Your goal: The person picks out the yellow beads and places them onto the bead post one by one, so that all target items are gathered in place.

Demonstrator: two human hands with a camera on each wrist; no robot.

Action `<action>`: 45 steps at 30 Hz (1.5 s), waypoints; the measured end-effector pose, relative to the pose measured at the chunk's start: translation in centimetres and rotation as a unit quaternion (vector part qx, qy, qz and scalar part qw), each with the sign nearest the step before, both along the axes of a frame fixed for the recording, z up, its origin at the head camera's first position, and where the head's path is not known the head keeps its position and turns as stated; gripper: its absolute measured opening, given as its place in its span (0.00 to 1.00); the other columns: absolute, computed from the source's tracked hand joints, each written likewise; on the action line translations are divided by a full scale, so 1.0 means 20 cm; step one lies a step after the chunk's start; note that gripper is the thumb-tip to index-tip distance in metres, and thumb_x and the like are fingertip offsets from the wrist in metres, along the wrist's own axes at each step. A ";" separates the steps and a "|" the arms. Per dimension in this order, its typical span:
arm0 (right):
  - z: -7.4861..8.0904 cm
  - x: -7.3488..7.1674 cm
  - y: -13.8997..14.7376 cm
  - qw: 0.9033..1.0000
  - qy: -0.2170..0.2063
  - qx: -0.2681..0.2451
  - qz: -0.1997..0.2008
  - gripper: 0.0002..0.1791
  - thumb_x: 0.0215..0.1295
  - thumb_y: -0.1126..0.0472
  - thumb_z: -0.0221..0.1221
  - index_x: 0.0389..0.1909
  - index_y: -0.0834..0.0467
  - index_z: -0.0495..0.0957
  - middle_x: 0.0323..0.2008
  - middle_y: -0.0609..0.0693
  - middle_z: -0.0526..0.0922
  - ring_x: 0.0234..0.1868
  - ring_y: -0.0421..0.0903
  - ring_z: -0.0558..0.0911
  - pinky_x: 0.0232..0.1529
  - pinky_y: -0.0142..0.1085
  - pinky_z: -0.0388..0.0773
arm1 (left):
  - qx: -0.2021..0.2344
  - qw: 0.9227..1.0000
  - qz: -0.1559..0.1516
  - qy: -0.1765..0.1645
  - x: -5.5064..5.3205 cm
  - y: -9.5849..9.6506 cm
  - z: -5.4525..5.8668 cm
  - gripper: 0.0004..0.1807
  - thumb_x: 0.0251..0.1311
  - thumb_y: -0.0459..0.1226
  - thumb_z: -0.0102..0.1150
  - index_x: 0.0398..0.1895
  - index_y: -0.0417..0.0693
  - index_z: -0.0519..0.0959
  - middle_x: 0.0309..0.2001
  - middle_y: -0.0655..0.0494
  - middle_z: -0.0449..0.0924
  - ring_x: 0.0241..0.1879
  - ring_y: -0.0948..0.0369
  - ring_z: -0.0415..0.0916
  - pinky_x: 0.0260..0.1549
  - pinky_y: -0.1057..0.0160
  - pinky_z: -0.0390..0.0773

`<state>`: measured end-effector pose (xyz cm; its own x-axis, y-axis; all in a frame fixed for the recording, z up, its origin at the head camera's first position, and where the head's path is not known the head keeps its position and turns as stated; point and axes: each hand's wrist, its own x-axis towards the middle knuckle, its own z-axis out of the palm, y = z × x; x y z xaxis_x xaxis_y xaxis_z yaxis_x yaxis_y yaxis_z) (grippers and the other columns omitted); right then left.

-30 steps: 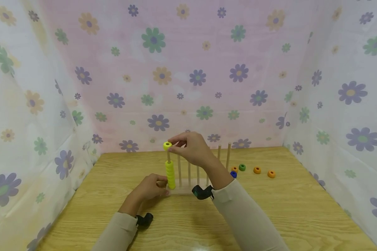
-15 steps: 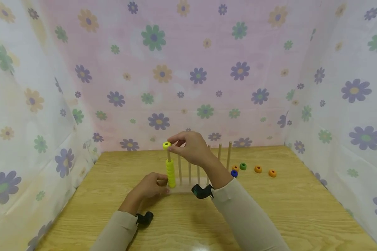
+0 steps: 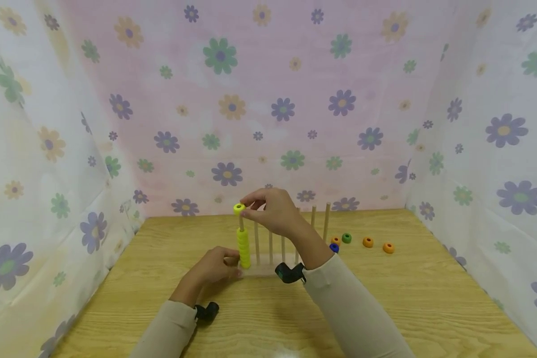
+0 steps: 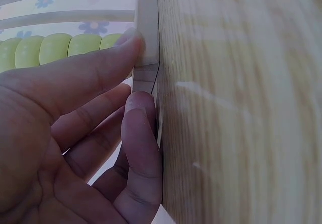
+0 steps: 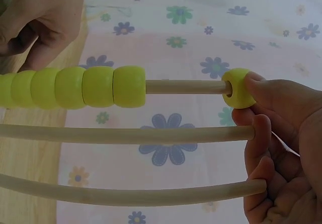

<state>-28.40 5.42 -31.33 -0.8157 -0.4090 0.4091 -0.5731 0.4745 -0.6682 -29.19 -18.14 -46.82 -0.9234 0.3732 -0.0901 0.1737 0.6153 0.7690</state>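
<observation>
Between thumb and fingertips my right hand (image 3: 275, 211) pinches a yellow bead (image 5: 237, 88) at the top of the leftmost peg (image 5: 186, 87). The peg's tip meets the bead's hole in the right wrist view. Lower on that same peg sits a stack of several yellow beads (image 3: 243, 248), with bare wood between stack and pinched bead. Other fingers of the right hand lie at the tips of two neighbouring bare pegs. My left hand (image 3: 217, 268) grips the left end of the pale wooden base (image 4: 147, 27), thumb on its top side and fingers round the end.
Several bare pegs (image 3: 325, 223) rise from the base, partly hidden by the right arm. On the wooden table (image 3: 411, 298) to the right lie a green bead (image 3: 346, 238), a blue bead (image 3: 334, 247) and several orange beads (image 3: 368, 242). Flowered cloth hangs around the table.
The pinched yellow bead tilts slightly and dips a little at the peg's tip. Both hands otherwise keep their places; the whole view shifts slightly.
</observation>
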 end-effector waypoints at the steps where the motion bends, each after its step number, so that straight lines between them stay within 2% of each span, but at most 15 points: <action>1: 0.00 0.00 0.00 1.000 0.004 0.000 0.000 0.10 0.66 0.52 0.71 0.47 0.44 0.89 0.40 0.38 0.87 0.40 0.39 0.83 0.31 0.39 0.81 | 0.000 1.000 0.000 0.001 0.00 0.00 0.00 0.29 0.57 0.41 0.78 0.63 0.53 0.84 0.67 0.47 0.78 0.64 0.42 0.78 0.55 0.43 0.82; 6: 0.00 -0.01 0.00 1.000 0.017 0.000 0.004 0.09 0.66 0.53 0.72 0.46 0.45 0.90 0.41 0.38 0.87 0.40 0.38 0.83 0.31 0.38 0.81 | -0.004 1.000 0.005 0.006 0.00 0.00 0.01 0.29 0.57 0.41 0.78 0.63 0.53 0.84 0.67 0.47 0.78 0.65 0.41 0.76 0.58 0.40 0.80; 14: 0.00 -0.02 -0.01 1.000 0.021 0.005 0.007 0.08 0.66 0.54 0.71 0.45 0.46 0.90 0.39 0.38 0.87 0.40 0.39 0.82 0.30 0.38 0.81 | -0.002 1.000 0.008 0.002 0.00 0.00 0.01 0.29 0.56 0.40 0.78 0.63 0.51 0.83 0.67 0.45 0.79 0.60 0.44 0.81 0.49 0.48 0.86; 24: 0.00 -0.02 0.01 0.999 0.030 0.019 0.010 0.08 0.68 0.55 0.69 0.46 0.47 0.90 0.41 0.39 0.87 0.41 0.38 0.82 0.34 0.37 0.82 | -0.003 1.000 0.004 0.002 0.01 0.00 0.02 0.28 0.57 0.40 0.78 0.63 0.54 0.84 0.67 0.45 0.79 0.55 0.49 0.83 0.43 0.53 0.86; 31: 0.01 -0.01 0.00 0.999 0.035 0.021 0.016 0.08 0.68 0.57 0.69 0.46 0.49 0.90 0.42 0.39 0.87 0.41 0.37 0.82 0.39 0.36 0.83 | -0.004 1.000 0.005 0.006 0.01 -0.01 0.02 0.27 0.57 0.41 0.78 0.62 0.57 0.84 0.66 0.48 0.79 0.63 0.43 0.78 0.52 0.45 0.85; 35: 0.02 0.00 0.00 0.998 0.042 0.020 0.032 0.09 0.70 0.56 0.68 0.47 0.51 0.90 0.43 0.39 0.88 0.41 0.36 0.82 0.43 0.35 0.83 | -0.004 1.000 0.006 0.005 0.02 -0.02 0.01 0.27 0.57 0.41 0.78 0.62 0.57 0.85 0.66 0.47 0.79 0.63 0.43 0.78 0.51 0.45 0.85; 39: 0.02 0.02 0.02 0.995 0.077 0.016 0.059 0.09 0.71 0.57 0.66 0.49 0.50 0.89 0.44 0.40 0.88 0.41 0.35 0.83 0.44 0.35 0.83 | 0.005 1.000 0.003 0.000 0.02 -0.02 0.01 0.27 0.57 0.41 0.77 0.62 0.57 0.84 0.67 0.47 0.78 0.63 0.43 0.78 0.48 0.48 0.86; 45: -0.01 0.02 0.09 0.982 0.171 0.011 0.073 0.12 0.72 0.61 0.64 0.53 0.51 0.88 0.51 0.44 0.87 0.45 0.37 0.84 0.41 0.37 0.82 | 0.022 1.000 0.003 -0.008 0.02 -0.01 0.01 0.28 0.57 0.42 0.78 0.63 0.56 0.84 0.68 0.46 0.78 0.64 0.42 0.78 0.47 0.50 0.86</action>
